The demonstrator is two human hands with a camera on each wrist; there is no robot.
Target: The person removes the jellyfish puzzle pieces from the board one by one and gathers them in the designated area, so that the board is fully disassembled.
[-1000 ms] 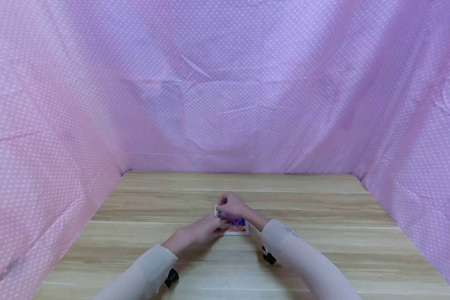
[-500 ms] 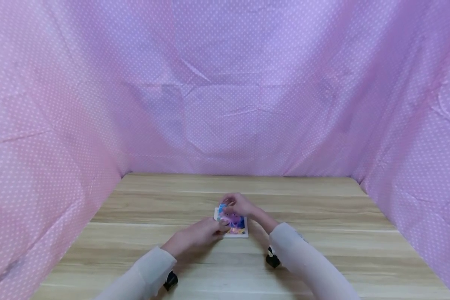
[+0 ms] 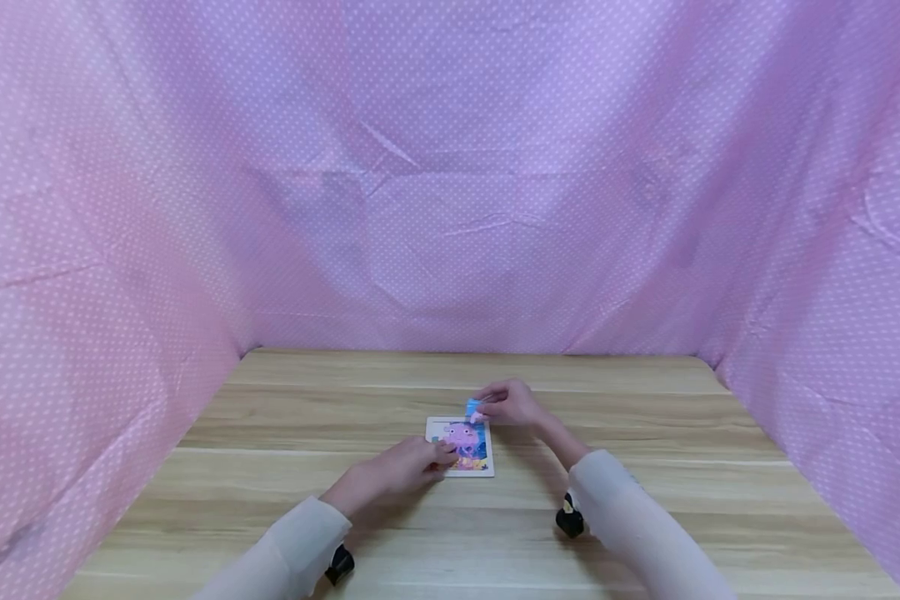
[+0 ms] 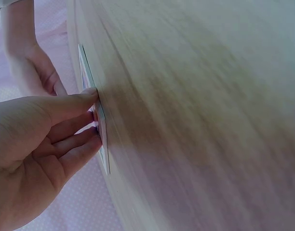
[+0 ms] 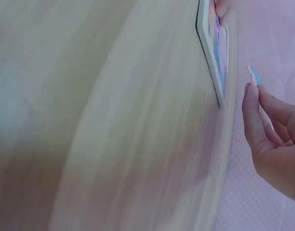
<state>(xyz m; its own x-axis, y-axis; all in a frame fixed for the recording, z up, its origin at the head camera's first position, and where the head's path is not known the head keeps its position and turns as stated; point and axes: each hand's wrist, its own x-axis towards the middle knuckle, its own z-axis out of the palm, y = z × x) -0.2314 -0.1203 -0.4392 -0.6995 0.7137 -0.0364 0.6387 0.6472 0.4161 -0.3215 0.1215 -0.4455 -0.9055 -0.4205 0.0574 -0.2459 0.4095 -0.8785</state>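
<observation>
Puzzle piece [image 3: 472, 408], pinched in the right hand [image 3: 512, 403], hovers by the far edge of the picture board [image 3: 480, 474]; the left hand [image 3: 412, 461] grips its near-left side, where firm bracing should prevent sliding.

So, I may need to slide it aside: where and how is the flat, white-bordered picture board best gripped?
Probably mid-length on its right border, from the right, thumb on top, fingertips against the side. The thin rectangular board lies flat on the pale wooden table, that border shows uncovered, and the left hand covers its near left corner.
</observation>
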